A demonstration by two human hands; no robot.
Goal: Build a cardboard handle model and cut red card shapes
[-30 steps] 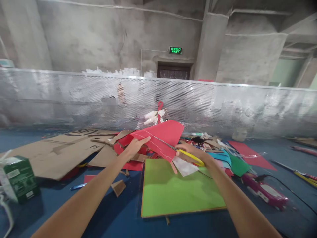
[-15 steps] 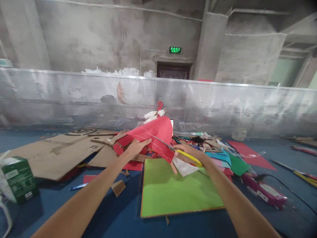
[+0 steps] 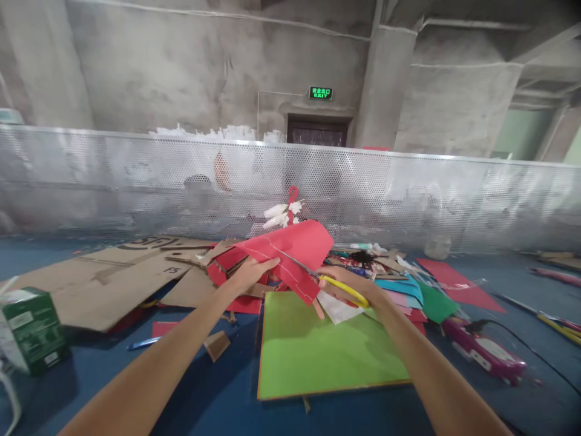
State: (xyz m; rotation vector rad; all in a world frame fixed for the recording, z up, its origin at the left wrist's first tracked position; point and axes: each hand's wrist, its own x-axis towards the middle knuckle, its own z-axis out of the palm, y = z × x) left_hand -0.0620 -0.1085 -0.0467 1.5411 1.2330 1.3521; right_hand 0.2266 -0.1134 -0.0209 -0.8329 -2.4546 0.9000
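My left hand [image 3: 256,270] pinches the left part of a red paper sheet [image 3: 302,242], thumb on top and fingers beneath. The sheet curls over at its far right side and carries a pale drawn line. In my right hand [image 3: 349,281] are yellow-handled scissors [image 3: 347,289], their long blades lying along the red sheet and pointing left toward my left thumb. Below the sheet lies a green board [image 3: 333,357] with a white paper scrap [image 3: 338,307] on its far edge. A narrow pinkish strip shows under the sheet's lower corner.
Flattened cardboard [image 3: 104,281] covers the left side, near a green box [image 3: 34,330] and a blue cutter [image 3: 143,343]. Coloured papers [image 3: 403,287] and a purple power strip [image 3: 483,351] lie right. White flowers [image 3: 276,215] stand before a perforated metal screen [image 3: 390,194].
The red sheet's curled far side has dropped and swung to the right. Both hands keep nearly the same place, with the scissors still on the sheet.
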